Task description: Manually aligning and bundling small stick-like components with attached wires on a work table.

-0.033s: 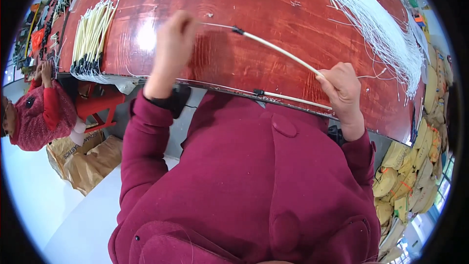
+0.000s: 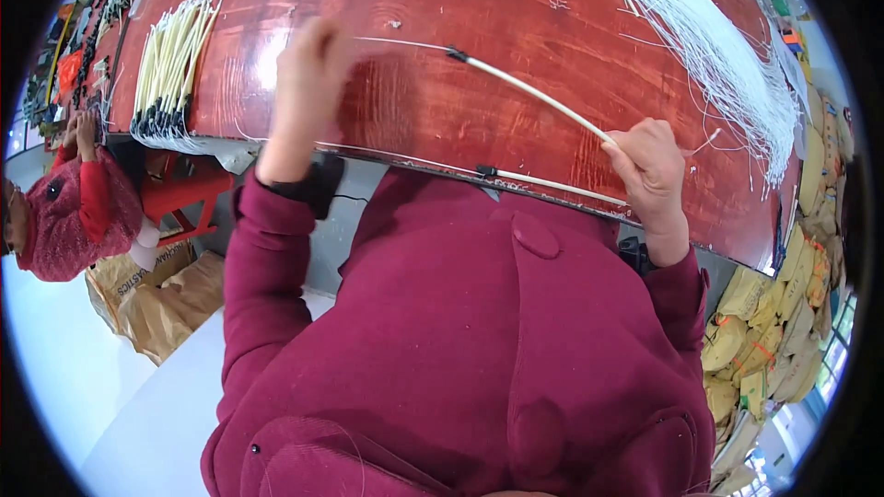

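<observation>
White tube (image 2: 534, 92) pinched in right hand (image 2: 649, 170) fingers; left hand (image 2: 308, 92) fingers blurred, grip unclear.

Head fisheye; looks steeply down, close over red table (image 2: 516, 83)

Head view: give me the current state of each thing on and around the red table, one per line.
Left hand: raised over the table, blurred, pinching a thin white string.
Right hand: closed on the end of the cream tube.
Cream tube: held slanted above the table, black tip toward the left hand.
Second tube: lying flat along the near edge.
Tube bundle: laid flat, black ends together.
White strings: loose, fanned out.
</observation>
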`<state>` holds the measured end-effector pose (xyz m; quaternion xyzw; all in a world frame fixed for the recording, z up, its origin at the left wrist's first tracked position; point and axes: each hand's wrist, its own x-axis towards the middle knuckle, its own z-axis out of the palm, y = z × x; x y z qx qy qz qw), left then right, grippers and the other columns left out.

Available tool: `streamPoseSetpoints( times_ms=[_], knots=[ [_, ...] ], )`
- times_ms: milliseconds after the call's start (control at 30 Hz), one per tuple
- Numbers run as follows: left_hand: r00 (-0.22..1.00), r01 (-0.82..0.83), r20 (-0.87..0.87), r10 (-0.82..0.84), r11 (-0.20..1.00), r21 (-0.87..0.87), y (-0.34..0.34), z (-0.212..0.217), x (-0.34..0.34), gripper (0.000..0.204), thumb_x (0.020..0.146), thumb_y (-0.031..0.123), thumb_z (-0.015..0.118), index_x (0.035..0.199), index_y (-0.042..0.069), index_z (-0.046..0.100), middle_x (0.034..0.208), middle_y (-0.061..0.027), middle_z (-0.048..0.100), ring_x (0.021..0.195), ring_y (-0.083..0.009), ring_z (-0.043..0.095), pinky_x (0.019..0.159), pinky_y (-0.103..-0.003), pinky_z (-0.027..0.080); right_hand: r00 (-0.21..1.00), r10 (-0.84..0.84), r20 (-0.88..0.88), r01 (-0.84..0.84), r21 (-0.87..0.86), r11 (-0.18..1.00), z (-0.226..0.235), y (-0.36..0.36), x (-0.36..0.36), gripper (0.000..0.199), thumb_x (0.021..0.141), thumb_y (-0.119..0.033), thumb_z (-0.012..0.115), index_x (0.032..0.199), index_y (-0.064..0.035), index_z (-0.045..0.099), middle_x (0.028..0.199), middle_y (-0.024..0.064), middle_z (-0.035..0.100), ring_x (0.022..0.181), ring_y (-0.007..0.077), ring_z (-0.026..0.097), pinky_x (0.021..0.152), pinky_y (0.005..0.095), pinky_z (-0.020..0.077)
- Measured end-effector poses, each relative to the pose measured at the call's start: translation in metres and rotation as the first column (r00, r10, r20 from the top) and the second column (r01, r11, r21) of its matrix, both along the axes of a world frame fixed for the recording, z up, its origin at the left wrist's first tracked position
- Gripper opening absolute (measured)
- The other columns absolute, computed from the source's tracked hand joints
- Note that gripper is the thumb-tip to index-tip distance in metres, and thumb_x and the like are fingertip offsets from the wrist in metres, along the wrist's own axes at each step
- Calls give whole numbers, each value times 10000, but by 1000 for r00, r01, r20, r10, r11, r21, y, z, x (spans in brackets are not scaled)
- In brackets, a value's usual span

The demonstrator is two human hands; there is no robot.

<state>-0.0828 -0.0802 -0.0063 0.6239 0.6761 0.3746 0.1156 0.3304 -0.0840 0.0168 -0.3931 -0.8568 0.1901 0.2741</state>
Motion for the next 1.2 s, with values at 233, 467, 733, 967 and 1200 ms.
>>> streamPoseSetpoints(
  times_ms=[233,467,733,967,1200],
  knots=[
    [757,-442,-538,371,897,-3,-55,-15,-177,252,987,275,633,1082,48,693,954,-211,713,895,-411,685,796,-466,536,986,-105,131,105,8,994,-8,-3,51,76,812,-57,772,885,-46,754,772,39,648,782,218,559,770,350,437],
    [634,-430,-721,280,902,-27,-67,4,-148,285,940,228,691,1158,44,686,1127,-183,698,1079,-382,651,931,-441,514,986,-73,148,72,8,997,-3,1,60,399,799,-221,780,1158,-53,735,1115,88,726,920,256,587,848,385,452],
    [880,459,16,-475,841,-285,-13,25,107,342,833,140,775,1143,47,666,1135,-162,617,1037,-363,627,865,-431,531,976,-53,212,49,20,999,0,15,75,504,828,-301,766,1257,-44,695,1211,99,705,998,275,592,909,394,446],
    [604,753,5,-797,569,-331,-3,28,149,273,817,177,779,1040,61,671,1050,-138,609,1006,-357,618,815,-452,557,968,-137,210,134,29,991,5,35,97,430,863,-186,753,1261,-44,679,1222,85,696,1017,279,591,939,395,441],
    [504,790,-108,-857,508,-343,61,58,161,248,835,198,756,1016,55,665,988,-138,629,1000,-351,623,831,-448,551,971,-84,223,70,71,995,6,77,75,460,871,-116,727,1316,-42,637,1200,92,688,1030,286,583,938,401,442]
  ],
)
